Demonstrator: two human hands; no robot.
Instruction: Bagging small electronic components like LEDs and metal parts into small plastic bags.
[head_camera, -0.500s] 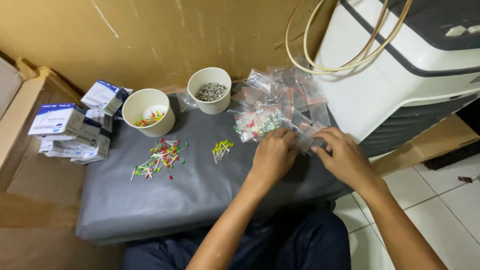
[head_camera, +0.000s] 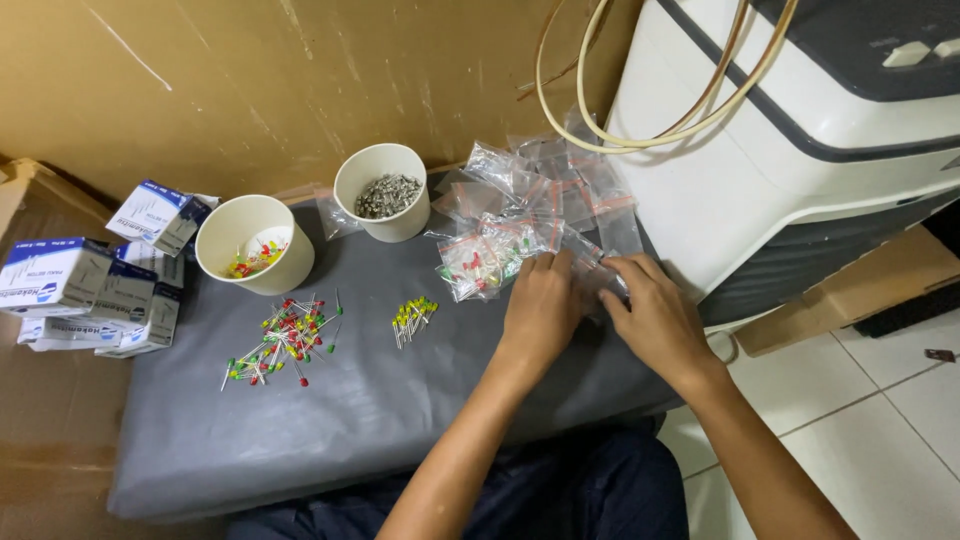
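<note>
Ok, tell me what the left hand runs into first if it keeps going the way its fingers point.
The left hand points up and away toward the wall. First in line is likely the pile of small clear bags it already touches, then the wall; depth is hard to judge.

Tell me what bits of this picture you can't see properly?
- Head view: what the left hand and right hand pinch is hidden by the fingers and the clear bags.
- The grey bits in the paper cup are too small to tell apart.
- Most of the second cup's inside is hidden by its wall.
- The white machine is cut off by the top and right edges.
</note>
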